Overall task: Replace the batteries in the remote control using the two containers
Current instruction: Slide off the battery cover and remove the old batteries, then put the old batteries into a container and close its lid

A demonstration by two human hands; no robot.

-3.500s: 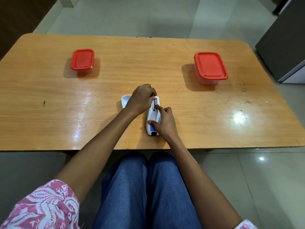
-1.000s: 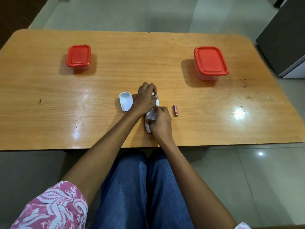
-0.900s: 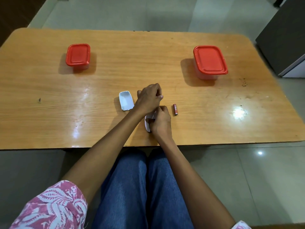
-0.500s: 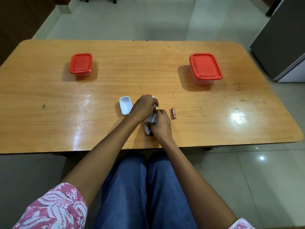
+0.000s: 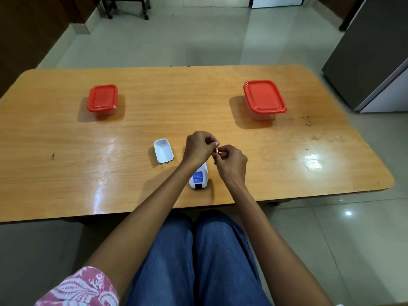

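Observation:
The white remote control (image 5: 198, 178) lies back-up near the table's front edge, showing a blue label; its far end is hidden under my left wrist. The white battery cover (image 5: 163, 150) lies apart, to the left of the remote. My left hand (image 5: 198, 147) and my right hand (image 5: 231, 161) are lifted above the remote, and their fingertips meet on a small reddish battery (image 5: 217, 150). A small red-lidded container (image 5: 102, 98) stands at the far left and a larger red-lidded container (image 5: 263, 96) at the far right, both closed.
The wooden table (image 5: 66, 173) has rounded corners; my legs in blue jeans are under its front edge. A grey cabinet (image 5: 375, 51) stands on the floor to the right. The spot where a loose battery lay is covered by my right hand.
Both hands have lifted off the remote, and a battery is now pinched between their fingertips. The loose battery on the table to the right is no longer visible. The camera has tilted up.

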